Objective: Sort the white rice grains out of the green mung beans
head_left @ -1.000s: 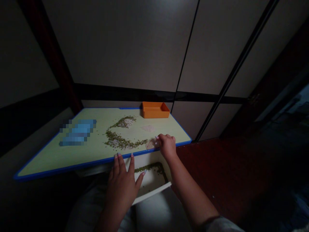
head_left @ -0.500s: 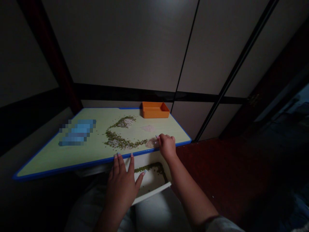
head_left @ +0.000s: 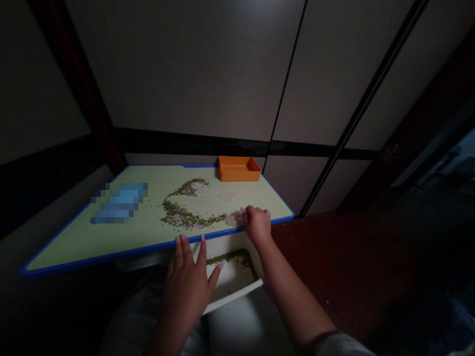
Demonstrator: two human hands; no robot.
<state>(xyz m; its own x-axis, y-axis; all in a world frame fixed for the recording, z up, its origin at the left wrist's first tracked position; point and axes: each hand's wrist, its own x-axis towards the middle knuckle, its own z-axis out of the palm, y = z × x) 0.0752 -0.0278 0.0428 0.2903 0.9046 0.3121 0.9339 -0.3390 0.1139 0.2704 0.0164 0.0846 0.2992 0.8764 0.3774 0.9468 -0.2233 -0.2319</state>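
A pale green table [head_left: 111, 237] with a blue rim carries a curved trail of small green beans mixed with white grains [head_left: 181, 210]. My right hand [head_left: 257, 225] rests on the table's near right edge, fingers curled, touching a small pale heap of grains [head_left: 233, 218]. My left hand [head_left: 187, 282] lies flat with fingers spread on a white tray [head_left: 237, 291] held below the table's edge. The tray has green beans [head_left: 232, 257] along its far side.
An orange box [head_left: 237, 169] stands at the table's far edge. A second faint pale heap [head_left: 228, 197] lies in front of it. A blurred blue object [head_left: 119, 201] is on the left. Dark panelled walls rise behind; dark red floor lies to the right.
My right hand and the pale heap have shifted very slightly; otherwise nothing has visibly moved.
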